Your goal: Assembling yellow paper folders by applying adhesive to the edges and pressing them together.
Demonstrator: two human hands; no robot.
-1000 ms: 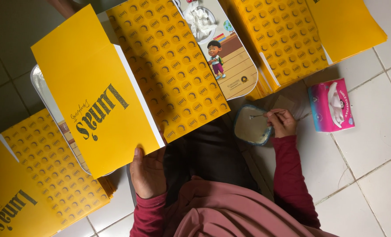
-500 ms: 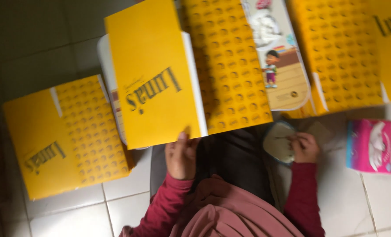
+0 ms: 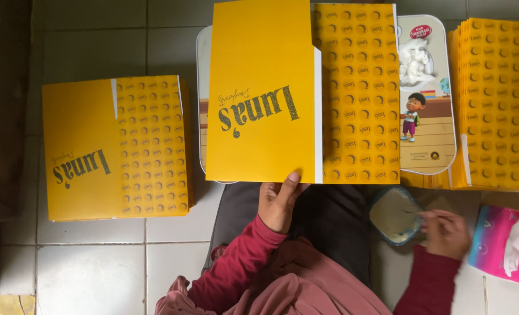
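We count one yellow folder (image 3: pixel 283 93) at upper centre on a picture tray (image 3: pixel 425 111), our left hand (image 3: pixel 279 204) pinching its lower edge, our right hand (image 3: pixel 445 232) closed on a thin stick (image 3: pixel 425 214) over one small bowl (image 3: pixel 395 214), two yellow stacks, left stack (image 3: pixel 116 149), right stack (image 3: pixel 498 105), one pink tissue pack (image 3: pixel 504 242) lower right.

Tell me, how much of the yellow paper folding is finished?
Done, it seems: a folded stack lies at the left. In hand: the left hand holds the yellow sheet on the tray, flap folded over, while the right hand dips a thin stick into the paste bowl. Left: the flat stack at the right.
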